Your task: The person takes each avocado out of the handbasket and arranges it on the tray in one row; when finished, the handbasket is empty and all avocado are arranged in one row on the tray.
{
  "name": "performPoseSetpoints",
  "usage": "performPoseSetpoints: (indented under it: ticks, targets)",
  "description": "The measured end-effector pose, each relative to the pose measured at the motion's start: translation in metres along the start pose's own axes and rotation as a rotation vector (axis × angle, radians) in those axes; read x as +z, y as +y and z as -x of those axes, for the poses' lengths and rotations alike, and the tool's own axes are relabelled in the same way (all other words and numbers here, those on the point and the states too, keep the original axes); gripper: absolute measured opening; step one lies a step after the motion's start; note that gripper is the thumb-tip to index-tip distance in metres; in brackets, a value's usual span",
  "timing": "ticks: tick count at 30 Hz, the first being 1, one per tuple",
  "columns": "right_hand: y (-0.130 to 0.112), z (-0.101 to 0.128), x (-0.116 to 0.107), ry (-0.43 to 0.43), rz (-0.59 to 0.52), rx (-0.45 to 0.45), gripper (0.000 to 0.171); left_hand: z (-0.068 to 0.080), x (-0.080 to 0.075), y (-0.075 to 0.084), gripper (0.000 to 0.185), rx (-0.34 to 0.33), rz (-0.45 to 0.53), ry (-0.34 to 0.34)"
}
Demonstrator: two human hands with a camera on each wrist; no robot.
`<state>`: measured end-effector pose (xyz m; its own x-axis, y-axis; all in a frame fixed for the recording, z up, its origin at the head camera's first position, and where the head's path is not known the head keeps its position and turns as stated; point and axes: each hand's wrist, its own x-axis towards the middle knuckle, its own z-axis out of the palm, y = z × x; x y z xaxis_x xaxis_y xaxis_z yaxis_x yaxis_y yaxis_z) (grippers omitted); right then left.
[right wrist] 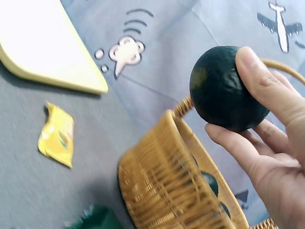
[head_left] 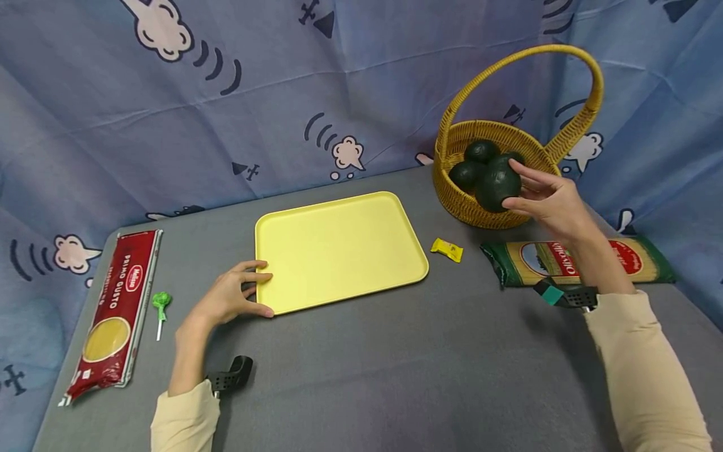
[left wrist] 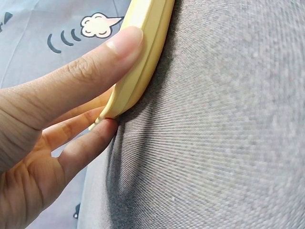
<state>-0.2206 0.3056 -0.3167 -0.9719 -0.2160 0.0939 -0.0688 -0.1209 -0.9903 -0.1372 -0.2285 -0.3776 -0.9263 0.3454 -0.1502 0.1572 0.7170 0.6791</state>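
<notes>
A dark green avocado (head_left: 498, 183) was up over the near side of the wicker basket (head_left: 460, 204), clear of its rim. The person's right hand (head_left: 556, 204) had it pinched between thumb and fingers, spread about as wide as the fruit itself. Behind it I could see three more dark avocados (head_left: 481, 151) lying inside the basket, whose tall woven handle (head_left: 597, 81) arched over them.

The left hand (head_left: 228, 295) was well apart from all that, at the near left corner of the yellow tray (head_left: 339, 251); it gripped the corner, thumb on the near edge, fingers at the left one. The tray's bottom was bare, and it lay flat on the grey table (head_left: 367, 376).

Between tray and basket sat a small yellow-wrapped candy (head_left: 447, 250). A green-ended pasta packet (head_left: 649, 260) lay under the right forearm, just in front of the basket. Over on the far left were a red pasta packet (head_left: 118, 301) and, just beside it, a green lollipop (head_left: 160, 301). Blue patterned cloth (head_left: 282, 94) hung behind everything.
</notes>
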Motion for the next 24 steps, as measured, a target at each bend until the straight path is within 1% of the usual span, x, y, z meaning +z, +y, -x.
performPoseSetpoints:
  ticks: [6, 13, 16, 19, 24]
  targets:
    - [0.002, -0.005, 0.022, -0.041, 0.044, -0.032, 0.064, 0.0, 0.0, 0.002, 0.074, -0.018, 0.026, -0.003]
    - [0.008, -0.015, 0.051, -0.089, 0.094, -0.044, 0.064, 0.0, 0.0, 0.002, 0.074, -0.031, 0.065, -0.003]
    - [0.015, -0.02, 0.062, -0.141, 0.069, -0.062, 0.064, 0.0, 0.001, 0.0, 0.074, -0.032, 0.078, -0.005]
    - [0.022, -0.026, 0.071, -0.198, 0.019, -0.068, 0.065, 0.0, 0.001, 0.0, 0.074, -0.03, 0.08, -0.004]
    - [0.035, -0.036, 0.084, -0.244, -0.029, -0.047, 0.067, 0.0, 0.002, 0.0, 0.074, -0.032, 0.083, -0.003]
